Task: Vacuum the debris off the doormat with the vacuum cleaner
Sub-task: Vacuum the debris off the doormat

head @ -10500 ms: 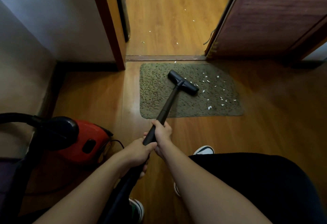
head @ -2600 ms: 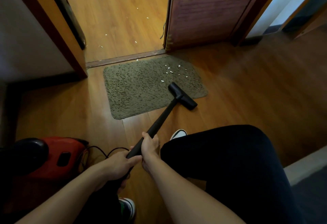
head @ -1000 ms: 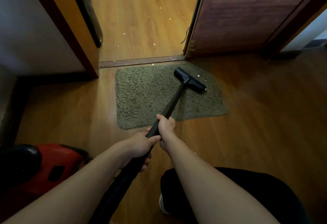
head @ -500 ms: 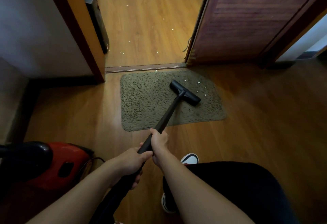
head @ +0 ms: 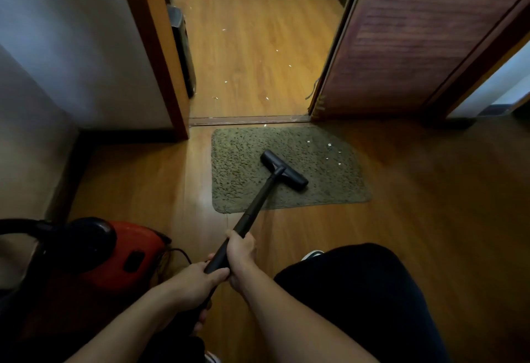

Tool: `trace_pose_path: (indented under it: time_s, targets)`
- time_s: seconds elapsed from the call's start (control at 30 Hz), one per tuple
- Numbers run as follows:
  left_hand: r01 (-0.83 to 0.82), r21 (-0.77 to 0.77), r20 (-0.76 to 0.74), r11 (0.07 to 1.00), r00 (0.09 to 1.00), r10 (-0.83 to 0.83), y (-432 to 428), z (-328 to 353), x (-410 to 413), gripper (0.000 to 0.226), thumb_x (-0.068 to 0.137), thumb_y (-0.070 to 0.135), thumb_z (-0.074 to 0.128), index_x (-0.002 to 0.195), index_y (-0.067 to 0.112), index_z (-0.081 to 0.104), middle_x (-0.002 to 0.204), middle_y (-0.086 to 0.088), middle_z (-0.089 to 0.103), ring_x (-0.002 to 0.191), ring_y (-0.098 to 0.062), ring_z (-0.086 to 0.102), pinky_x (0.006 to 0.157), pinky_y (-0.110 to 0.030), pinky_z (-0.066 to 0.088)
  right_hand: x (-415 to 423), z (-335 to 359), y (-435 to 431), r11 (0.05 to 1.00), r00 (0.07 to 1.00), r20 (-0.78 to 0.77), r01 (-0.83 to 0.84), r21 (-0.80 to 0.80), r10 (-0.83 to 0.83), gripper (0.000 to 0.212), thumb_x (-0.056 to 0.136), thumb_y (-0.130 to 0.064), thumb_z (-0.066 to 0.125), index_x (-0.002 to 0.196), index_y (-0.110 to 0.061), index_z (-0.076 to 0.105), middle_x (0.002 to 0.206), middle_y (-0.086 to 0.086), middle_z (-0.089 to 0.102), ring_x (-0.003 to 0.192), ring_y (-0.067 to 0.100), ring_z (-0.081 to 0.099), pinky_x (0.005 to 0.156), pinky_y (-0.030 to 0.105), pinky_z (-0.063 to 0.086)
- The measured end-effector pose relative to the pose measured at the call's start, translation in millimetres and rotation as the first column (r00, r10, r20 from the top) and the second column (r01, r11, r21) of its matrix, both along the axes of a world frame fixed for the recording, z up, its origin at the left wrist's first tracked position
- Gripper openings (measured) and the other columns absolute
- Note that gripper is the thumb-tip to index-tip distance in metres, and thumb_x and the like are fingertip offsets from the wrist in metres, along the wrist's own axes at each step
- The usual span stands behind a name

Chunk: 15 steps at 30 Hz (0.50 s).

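Since half a second ago, the nozzle (head: 284, 170) has drawn back from the doormat's far right corner toward its middle, and we see it lying diagonally on the pile. The doormat (head: 241, 167) rests on the wooden floor (head: 430, 190) just before the door threshold (head: 249, 119). A few white debris flecks (head: 329, 144) remain near the mat's far right corner, beyond the nozzle and apart from it; ten seconds ago they covered much of the right half. More flecks dot the floor past the threshold. We see the right hand (head: 240, 250) wrapped closed around the black wand (head: 252, 213), and the left hand (head: 195, 282) clenched on it just below, its fingers partly hidden beneath. The red vacuum body (head: 132, 256) sits at the left, dim and partly cut off; we can read no brand or writing on it. A shoe (head: 312, 254) shows only its toe behind the dark trouser leg (head: 358, 291).
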<state>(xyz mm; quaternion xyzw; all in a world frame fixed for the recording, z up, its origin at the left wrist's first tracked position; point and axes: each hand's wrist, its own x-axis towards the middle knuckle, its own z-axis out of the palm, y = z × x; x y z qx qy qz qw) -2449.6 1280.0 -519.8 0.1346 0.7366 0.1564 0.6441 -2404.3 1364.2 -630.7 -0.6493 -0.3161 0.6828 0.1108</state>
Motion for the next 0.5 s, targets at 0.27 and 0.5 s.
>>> trace_pose_path:
  time_s: [0.27, 0.5]
  targets:
    - [-0.018, 0.017, 0.0, 1.0, 1.0, 0.018, 13, 0, -1, 0.034, 0.103, 0.039, 0.045, 0.128, 0.017, 0.039, 0.061, -0.01, 0.05, 0.039, -0.017, 0.049, 0.041, -0.026, 0.046, 6, 1, 19, 1.0, 0.996, -0.083, 0.013, -0.003, -0.013, 0.033, 0.1, -0.023, 0.06, 0.132, -0.016, 0.051, 0.119, 0.025, 0.067, 0.053, 0.028, 0.072, 0.055, 0.039, 0.062]
    - [-0.028, 0.045, -0.03, 0.999, 0.999, 0.03, 65, -12, 0, 0.03, 0.104, 0.042, 0.042, 0.127, 0.026, 0.03, 0.057, -0.01, 0.051, 0.039, -0.018, 0.049, 0.043, -0.025, 0.046, 5, -9, 72, 0.999, 0.999, -0.045, 0.014, 0.034, -0.012, 0.025, 0.099, -0.024, 0.061, 0.121, -0.013, 0.057, 0.091, 0.015, 0.068, 0.055, 0.028, 0.073, 0.065, 0.044, 0.064]
